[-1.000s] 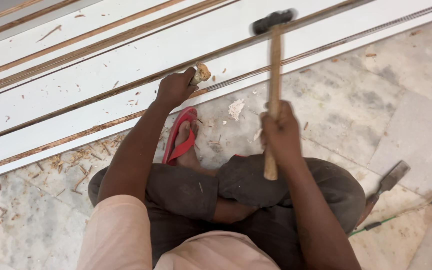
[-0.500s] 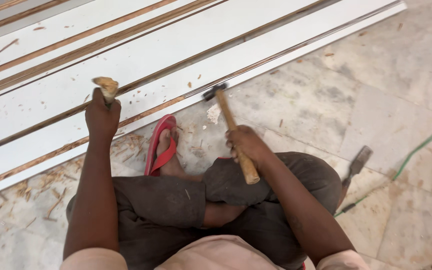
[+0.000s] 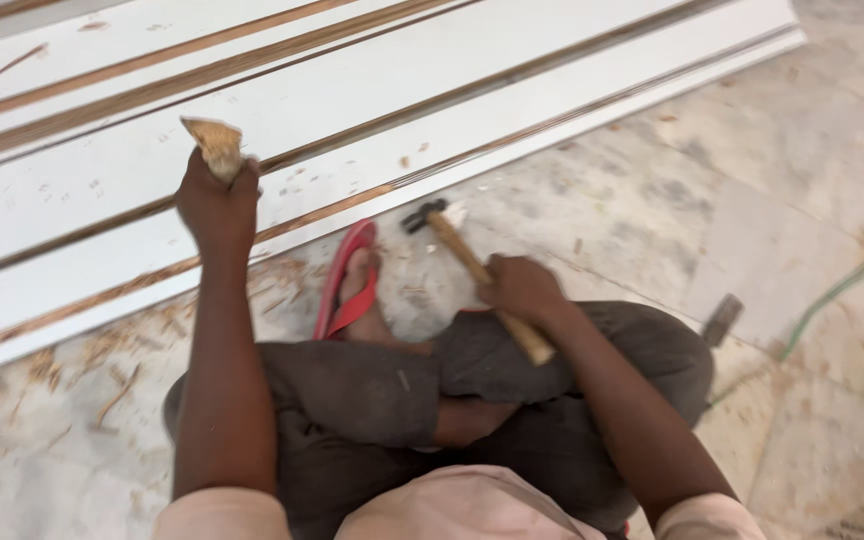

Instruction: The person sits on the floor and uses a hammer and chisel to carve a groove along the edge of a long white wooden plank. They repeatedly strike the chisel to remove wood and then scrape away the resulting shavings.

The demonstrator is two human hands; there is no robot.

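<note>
On the dusty stone floor (image 3: 652, 200) lies a white grooved board (image 3: 352, 110). My left hand (image 3: 217, 205) clenches a chisel's wooden handle (image 3: 214, 145) upright over a groove (presumably for striking); my right hand (image 3: 520, 288) grasps the hammer (image 3: 472, 265), lowered beside a red sandal (image 3: 347, 285).

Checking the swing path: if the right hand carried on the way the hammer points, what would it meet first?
Probably bare stone floor just ahead of the hammer's dark metal head, held by the right hand; then the white grooved wooden board. Depth is unclear.
</note>
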